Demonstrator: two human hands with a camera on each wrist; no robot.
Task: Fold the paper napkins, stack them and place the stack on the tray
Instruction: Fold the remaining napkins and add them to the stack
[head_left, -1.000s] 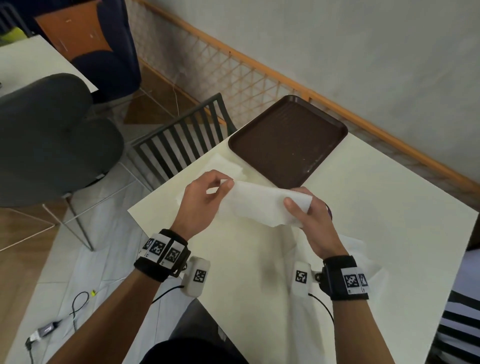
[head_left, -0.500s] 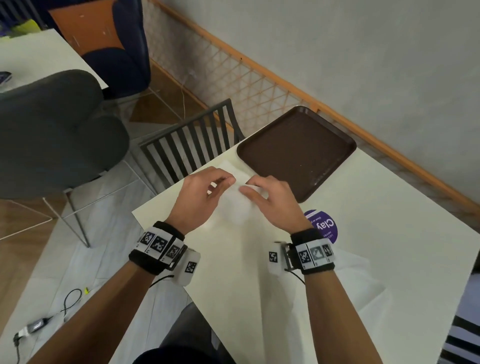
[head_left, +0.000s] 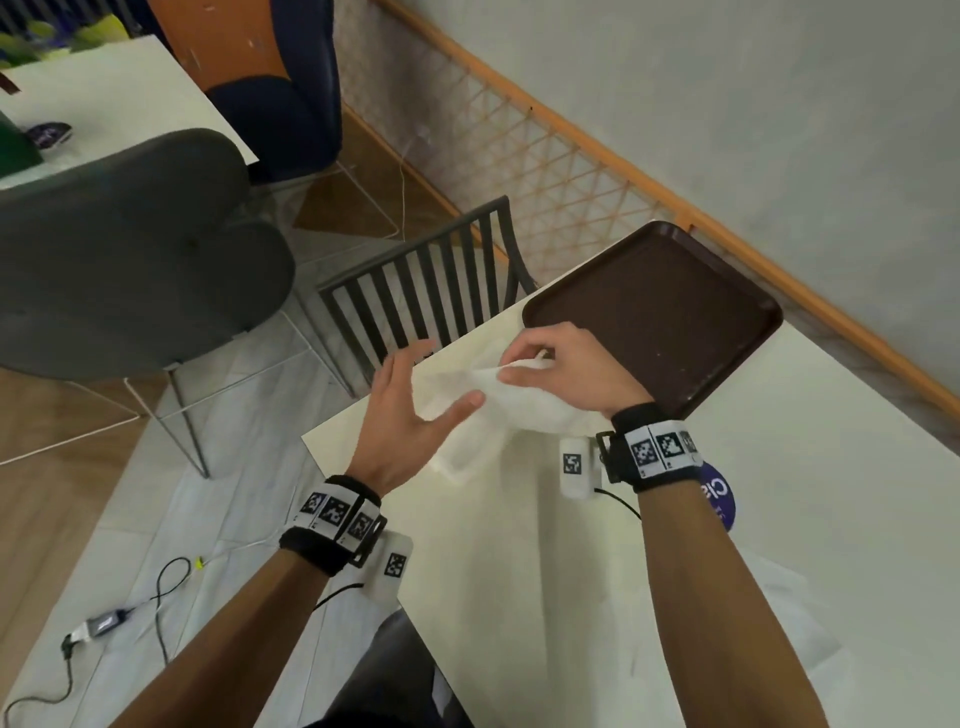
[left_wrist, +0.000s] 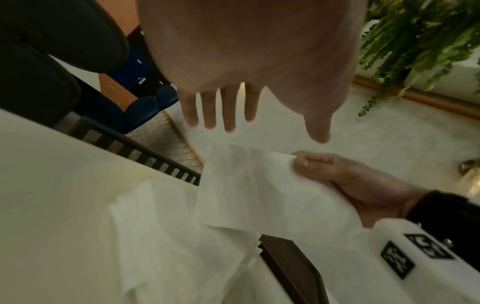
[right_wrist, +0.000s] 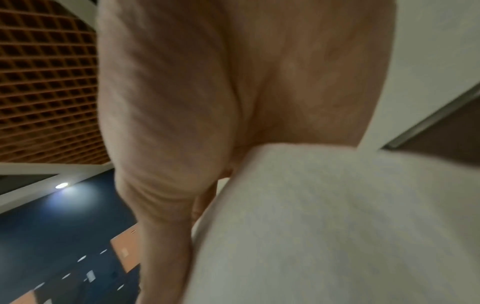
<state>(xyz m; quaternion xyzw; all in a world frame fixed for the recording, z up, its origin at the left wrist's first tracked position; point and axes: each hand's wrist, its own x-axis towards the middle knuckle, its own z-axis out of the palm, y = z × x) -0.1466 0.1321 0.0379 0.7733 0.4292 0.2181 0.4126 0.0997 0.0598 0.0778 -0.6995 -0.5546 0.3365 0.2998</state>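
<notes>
My right hand (head_left: 506, 370) pinches the upper edge of a white paper napkin (head_left: 524, 410) and holds it just above the table, in front of the near left corner of the dark brown tray (head_left: 670, 306). The napkin (left_wrist: 254, 189) hangs slack from that pinch, as the left wrist view also shows. Beside it on the left, my left hand (head_left: 447, 376) is open with straight, spread fingers (left_wrist: 224, 111) and holds nothing. A folded napkin (head_left: 460, 460) lies flat on the table below. In the right wrist view, palm and napkin (right_wrist: 337, 216) fill the frame.
The cream table's left corner (head_left: 311, 441) is close to my left wrist. A dark slatted chair (head_left: 431, 296) stands just beyond that edge. Unfolded napkins (head_left: 779, 603) lie at the near right, beside a purple round sticker (head_left: 719, 501). The tray has nothing on it.
Both hands carried a napkin to the table by the tray. Since then my left hand has let go and opened, and my right hand has raised a napkin by its edge.
</notes>
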